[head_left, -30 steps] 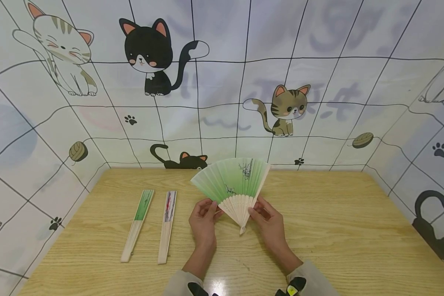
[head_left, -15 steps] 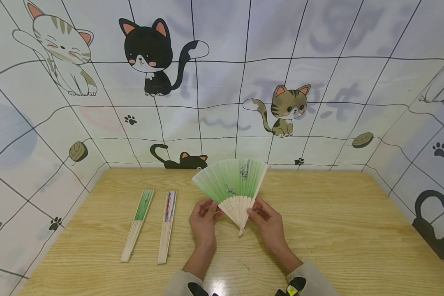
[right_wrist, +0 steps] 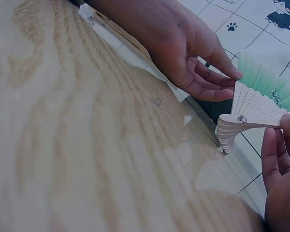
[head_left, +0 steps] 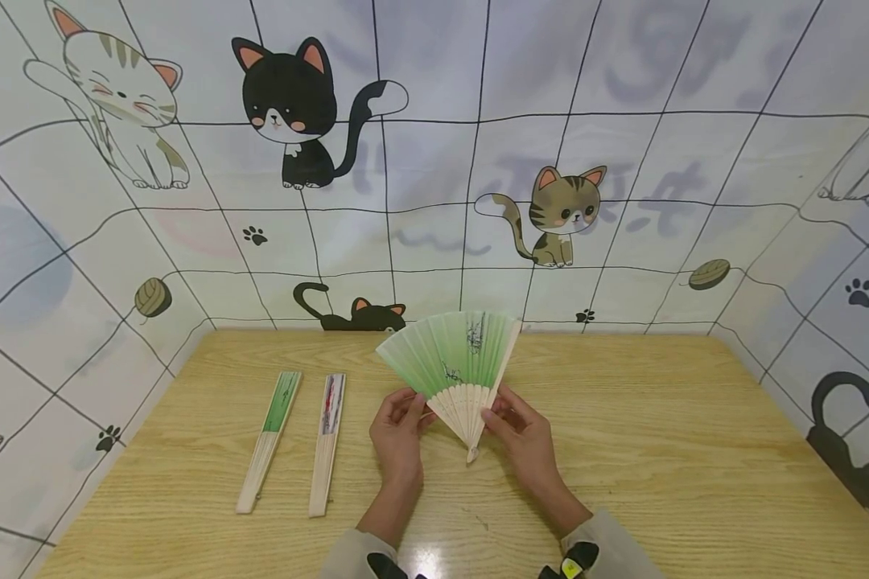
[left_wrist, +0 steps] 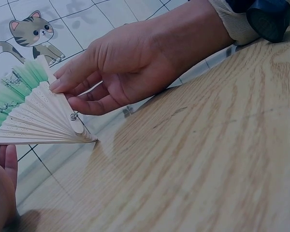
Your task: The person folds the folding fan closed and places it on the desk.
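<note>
A green folding fan with pale pierced ribs and dark branch prints is spread between my two hands, its pivot end pointing toward me. On its left edge my left hand pinches the outer rib with thumb and fingers. My right hand pinches the right outer rib, thumb in front. In the left wrist view the fan's ribs spread out from a small metal ring at the pivot. The right wrist view shows the pivot end close above the table, with the folded rib ends stacked.
Two folded fans lie on the wooden table to the left: a green one and one with a red and grey print. A cat-printed cloth stands behind the table and along both sides.
The fan's right edge has moved slightly left with my right hand, so the fan is a little less spread. My left hand stays in place.
</note>
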`<state>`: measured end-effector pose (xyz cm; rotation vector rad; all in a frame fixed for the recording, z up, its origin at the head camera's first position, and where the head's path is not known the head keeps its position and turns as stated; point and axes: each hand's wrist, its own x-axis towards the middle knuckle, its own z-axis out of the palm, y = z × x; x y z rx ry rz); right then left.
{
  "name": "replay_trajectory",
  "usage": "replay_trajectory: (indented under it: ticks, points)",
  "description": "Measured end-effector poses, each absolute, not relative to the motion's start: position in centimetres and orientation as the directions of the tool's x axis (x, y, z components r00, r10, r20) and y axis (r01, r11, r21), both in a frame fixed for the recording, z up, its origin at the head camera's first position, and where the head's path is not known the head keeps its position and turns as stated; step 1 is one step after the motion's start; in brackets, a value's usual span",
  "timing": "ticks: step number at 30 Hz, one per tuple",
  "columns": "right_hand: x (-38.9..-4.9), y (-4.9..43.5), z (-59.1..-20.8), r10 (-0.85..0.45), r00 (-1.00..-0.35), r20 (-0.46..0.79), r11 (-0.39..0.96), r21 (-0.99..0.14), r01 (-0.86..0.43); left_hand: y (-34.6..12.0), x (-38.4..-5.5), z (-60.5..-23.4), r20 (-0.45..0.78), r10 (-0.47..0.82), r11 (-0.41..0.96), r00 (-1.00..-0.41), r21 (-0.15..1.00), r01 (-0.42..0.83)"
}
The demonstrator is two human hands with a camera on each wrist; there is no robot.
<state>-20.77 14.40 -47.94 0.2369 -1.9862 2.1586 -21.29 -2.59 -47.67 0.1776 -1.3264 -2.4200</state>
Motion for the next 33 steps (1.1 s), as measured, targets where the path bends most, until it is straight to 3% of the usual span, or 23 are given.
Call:
replay_trajectory:
  ticks: [33]
  points:
    - [-20.52,14.36,-47.76,-0.052,-0.965,0.256,-0.049,-0.966,-0.253,-2.48,-21.35,-47.69,0.074,-0.366,-0.483,-0.928,0.837,0.257]
